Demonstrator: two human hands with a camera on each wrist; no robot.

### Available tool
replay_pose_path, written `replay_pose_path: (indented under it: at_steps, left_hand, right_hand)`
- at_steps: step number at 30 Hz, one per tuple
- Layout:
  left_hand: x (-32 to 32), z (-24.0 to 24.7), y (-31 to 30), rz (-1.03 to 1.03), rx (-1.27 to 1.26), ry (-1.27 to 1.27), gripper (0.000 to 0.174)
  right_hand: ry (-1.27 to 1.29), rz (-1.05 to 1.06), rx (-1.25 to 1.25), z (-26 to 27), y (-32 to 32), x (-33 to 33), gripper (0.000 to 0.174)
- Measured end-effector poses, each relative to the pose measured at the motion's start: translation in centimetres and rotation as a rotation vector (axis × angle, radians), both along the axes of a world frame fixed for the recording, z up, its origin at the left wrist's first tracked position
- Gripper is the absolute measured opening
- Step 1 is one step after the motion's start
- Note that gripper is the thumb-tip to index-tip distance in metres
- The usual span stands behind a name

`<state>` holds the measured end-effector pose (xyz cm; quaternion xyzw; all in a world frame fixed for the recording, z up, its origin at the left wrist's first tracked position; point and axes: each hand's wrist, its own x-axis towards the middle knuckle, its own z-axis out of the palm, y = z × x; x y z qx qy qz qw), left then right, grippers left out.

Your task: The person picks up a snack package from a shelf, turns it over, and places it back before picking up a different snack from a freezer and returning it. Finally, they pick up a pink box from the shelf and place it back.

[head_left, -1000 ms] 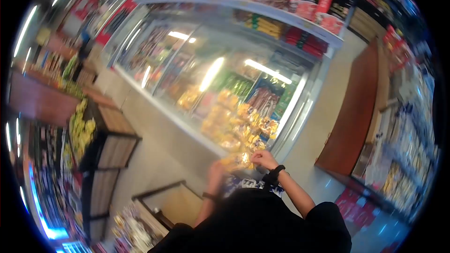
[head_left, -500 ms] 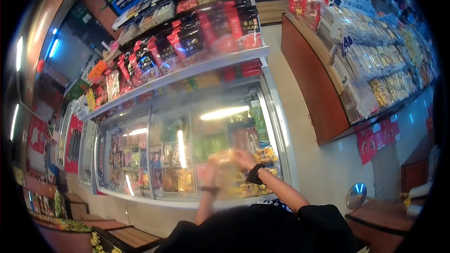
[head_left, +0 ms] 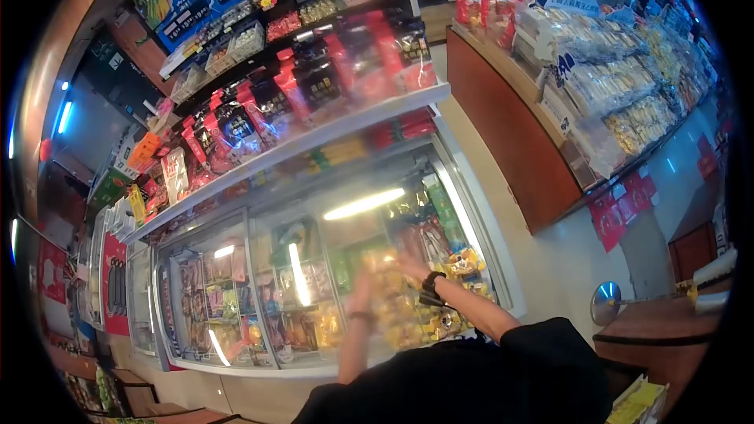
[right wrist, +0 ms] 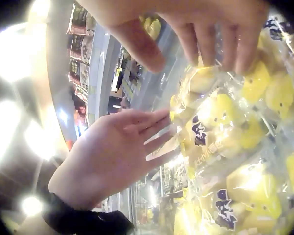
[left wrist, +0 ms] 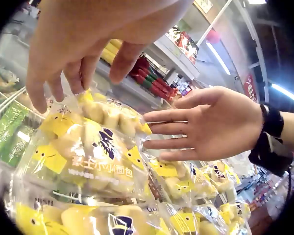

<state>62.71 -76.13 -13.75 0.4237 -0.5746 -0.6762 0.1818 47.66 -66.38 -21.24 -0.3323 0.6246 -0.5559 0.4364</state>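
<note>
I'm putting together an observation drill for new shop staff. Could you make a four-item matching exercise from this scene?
Column one
1. Pouches
2. Bread packs
3. Wristband on the right arm
4. Side of the wooden counter

Column two
A. Plain reddish brown
B. Clear wrapping, yellow printed shapes
C. On the ledge above the freezer
D. Black

Pairs: 1-C, 2-B, 3-D, 4-A

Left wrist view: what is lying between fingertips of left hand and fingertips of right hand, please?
Clear-wrapped bread rolls lie between the left hand and the right hand, as the left wrist view shows.
</note>
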Motion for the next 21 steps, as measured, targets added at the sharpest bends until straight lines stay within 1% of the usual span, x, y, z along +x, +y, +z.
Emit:
replay_pose_path:
  at_steps: [2, 4, 6, 7, 9, 10, 12, 13, 15, 17, 18, 19, 21]
  left_hand:
    - [0.0, 1.2, -0.7, -0.351, -0.487, -0.423, 0.046]
    - [0.3, 1.5, -0.1, -0.389, -0.733, -0.609, 0.046]
    - [0.4, 0.4, 1.9, -0.148, -0.734, -0.523, 0.047]
    - [0.7, -0.3, 3.1, -0.099, -0.729, -0.476, 0.046]
    - [0.8, 1.9, 5.4, 0.001, -0.727, -0.375, 0.044]
    - [1.2, 3.5, 6.9, -0.072, -0.802, -0.424, 0.042]
    - [1.7, 6.6, 10.1, -0.236, -0.954, -0.513, 0.039]
    - [1.4, 6.7, 11.5, -0.178, -0.811, -0.431, 0.037]
    - [1.5, 5.3, 14.7, -0.106, -0.526, -0.262, 0.034]
    - [1.6, 2.8, 17.8, -0.187, -0.599, -0.187, 0.030]
    - [1.6, 1.5, 19.1, -0.220, -0.632, -0.154, 0.029]
    - [1.4, 0.2, 20.2, -0.289, -0.604, -0.117, 0.028]
    - [0.4, -2.3, 22.9, -0.386, -0.533, -0.053, 0.026]
  right_hand:
    - [-0.004, 0.022, -0.006, 0.3, -0.1, 0.1, 0.045]
    - [0.009, 0.038, -0.008, 0.6, 0.1, 0.4, 0.044]
    - [0.094, 0.012, -0.004, 1.3, 0.8, 0.8, 0.042]
    - [0.168, -0.017, -0.005, 1.5, 1.5, 1.1, 0.041]
    - [0.301, -0.072, -0.005, 2.2, 3.6, 1.9, 0.040]
    - [0.362, -0.100, -0.006, 2.7, 5.1, 2.3, 0.039]
    - [0.307, -0.019, 0.082, 5.7, 9.9, 3.0, 0.036]
    - [0.282, 0.006, 0.125, 8.0, 12.5, 3.1, 0.034]
    - [0.099, -0.100, -0.136, 11.1, 17.6, 3.4, 0.030]
    - [0.088, -0.108, 0.130, 12.8, 22.7, 2.7, 0.027]
    - [0.067, -0.105, 0.263, 12.8, 25.3, 2.6, 0.026]
    - [-0.133, -0.165, 0.226, 10.7, 27.4, 2.4, 0.025]
    - [-0.360, -0.363, 0.114, 10.7, 32.1, 2.1, 0.025]
